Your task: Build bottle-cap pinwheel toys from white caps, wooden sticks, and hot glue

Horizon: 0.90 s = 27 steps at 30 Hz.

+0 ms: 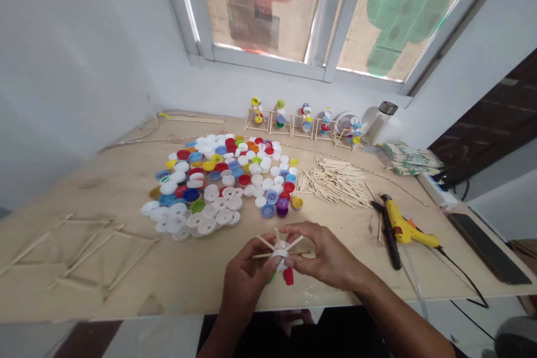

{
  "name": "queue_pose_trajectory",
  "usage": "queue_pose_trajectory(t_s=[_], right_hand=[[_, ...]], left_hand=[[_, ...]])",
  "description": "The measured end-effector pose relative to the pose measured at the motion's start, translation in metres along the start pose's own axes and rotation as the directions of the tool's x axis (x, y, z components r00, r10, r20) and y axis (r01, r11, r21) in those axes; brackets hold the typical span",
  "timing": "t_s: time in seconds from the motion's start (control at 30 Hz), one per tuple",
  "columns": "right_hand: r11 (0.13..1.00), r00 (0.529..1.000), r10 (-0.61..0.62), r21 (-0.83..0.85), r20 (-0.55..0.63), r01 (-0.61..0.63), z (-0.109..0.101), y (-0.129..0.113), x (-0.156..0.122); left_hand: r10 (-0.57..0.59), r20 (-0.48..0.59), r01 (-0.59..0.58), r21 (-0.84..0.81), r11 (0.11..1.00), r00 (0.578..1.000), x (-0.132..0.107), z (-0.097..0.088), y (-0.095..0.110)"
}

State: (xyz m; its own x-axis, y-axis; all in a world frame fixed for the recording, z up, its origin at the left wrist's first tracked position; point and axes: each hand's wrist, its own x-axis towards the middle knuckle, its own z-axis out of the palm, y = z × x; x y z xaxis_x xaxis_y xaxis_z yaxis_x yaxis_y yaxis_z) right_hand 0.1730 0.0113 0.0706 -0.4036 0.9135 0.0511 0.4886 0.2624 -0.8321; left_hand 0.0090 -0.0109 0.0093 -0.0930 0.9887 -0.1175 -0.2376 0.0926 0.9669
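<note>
Near the front edge of the table, both hands hold a small wheel (279, 258) made of a white hub with thin wooden sticks spreading out of it. A red bottle cap (288, 276) and a green one sit at its lower side. My left hand (247, 271) grips the hub from the left, thumb on its front. My right hand (325, 254) has thumb and fingers closed on the wheel's right side, around a stick. Part of the wheel is hidden behind the fingers. Beyond the hands lies a wide spread of coloured bottle caps (221, 216).
A heap of wooden sticks (335, 182) lies right of the caps. Farther right are a yellow glue gun (405, 224), black pliers-like tool (388, 235) and phone (489, 247). Stick frames (88, 251) lie left. Several finished cap wheels (306, 118) and a bottle (381, 120) stand behind.
</note>
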Motion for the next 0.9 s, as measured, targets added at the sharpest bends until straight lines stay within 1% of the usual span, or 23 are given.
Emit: queue_pose_trajectory(t_s=[0.13,0.2,0.27,0.37,0.43,0.5,0.63,0.7,0.77,0.83,0.9], right_hand=[[0.995,0.998,0.037,0.095,-0.047,-0.033,0.008,0.001,-0.003],[0.986,0.997,0.058,0.158,-0.058,-0.048,0.011,0.001,-0.004],[0.976,0.994,0.090,0.204,-0.062,-0.075,0.011,0.002,-0.005],[0.966,0.992,0.109,0.244,-0.067,-0.089,0.012,0.002,-0.006],[0.964,0.992,0.103,0.251,-0.071,-0.082,0.013,0.002,-0.007],[0.965,0.993,0.096,0.249,-0.071,-0.075,0.015,0.002,-0.006],[0.966,0.996,0.068,0.254,-0.057,-0.052,0.014,0.002,-0.006],[0.967,0.998,0.038,0.252,-0.051,-0.024,0.008,0.006,-0.004],[0.975,0.996,0.017,0.223,-0.083,0.001,-0.001,0.015,0.000],[0.996,0.986,0.035,0.092,-0.160,-0.020,-0.011,0.028,0.007],[0.991,0.967,0.073,-0.093,-0.243,-0.098,-0.017,0.043,0.015]], left_hand=[[-0.045,0.008,0.045,-0.047,0.998,0.999,-0.001,-0.002,0.004],[-0.061,0.038,0.063,-0.060,0.996,0.997,0.001,-0.006,0.004],[-0.067,0.118,0.071,-0.032,0.997,0.991,0.004,-0.011,0.003],[-0.055,0.251,0.044,0.049,0.998,0.966,0.010,-0.020,0.000],[-0.062,0.293,0.044,0.067,0.997,0.954,0.013,-0.025,-0.002],[-0.089,0.309,0.067,0.083,0.994,0.947,0.014,-0.027,-0.003],[-0.132,0.317,0.106,0.099,0.989,0.939,0.013,-0.026,0.001],[-0.133,0.295,0.116,0.076,0.990,0.946,0.012,-0.025,0.004],[-0.120,0.247,0.114,0.041,0.993,0.962,0.012,-0.024,0.006],[-0.105,0.199,0.107,0.001,0.994,0.974,0.012,-0.023,0.006],[-0.100,0.164,0.106,-0.026,0.994,0.981,0.013,-0.022,0.004]])
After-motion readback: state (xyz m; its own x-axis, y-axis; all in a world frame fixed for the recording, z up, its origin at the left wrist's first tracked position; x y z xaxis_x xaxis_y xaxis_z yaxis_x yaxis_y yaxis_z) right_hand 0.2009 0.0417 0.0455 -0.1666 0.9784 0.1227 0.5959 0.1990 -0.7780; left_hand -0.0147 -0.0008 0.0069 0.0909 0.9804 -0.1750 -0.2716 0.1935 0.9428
